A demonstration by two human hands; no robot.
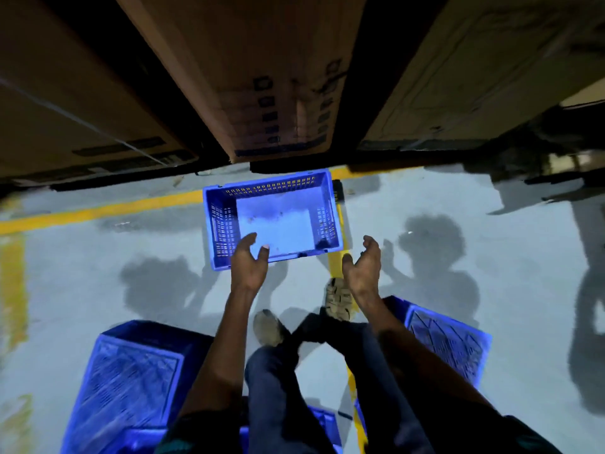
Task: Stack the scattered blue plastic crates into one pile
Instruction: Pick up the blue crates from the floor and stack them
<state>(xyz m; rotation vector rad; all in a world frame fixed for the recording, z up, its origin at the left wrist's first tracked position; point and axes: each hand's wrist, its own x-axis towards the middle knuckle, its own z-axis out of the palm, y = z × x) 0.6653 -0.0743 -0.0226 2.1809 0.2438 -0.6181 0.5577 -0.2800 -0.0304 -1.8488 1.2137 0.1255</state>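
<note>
An upright blue crate (281, 194) stands open-side up on the grey floor ahead, close to the cardboard boxes. My left hand (247, 265) hovers at its near left corner, fingers loosely spread, holding nothing. Off the crate's near right corner, my right hand (363, 268) is raised with relaxed fingers, also empty. An overturned blue crate (131, 378) lies at the lower left. Another overturned blue crate (445, 339) lies at the lower right behind my right arm. More blue plastic (322, 421) shows between my legs at the bottom edge.
Tall cardboard boxes (262, 77) on dark pallets wall off the far side. Yellow floor lines (98, 209) run across and toward me. My feet (339, 298) stand between the crates. Shadows fall on the floor to the right.
</note>
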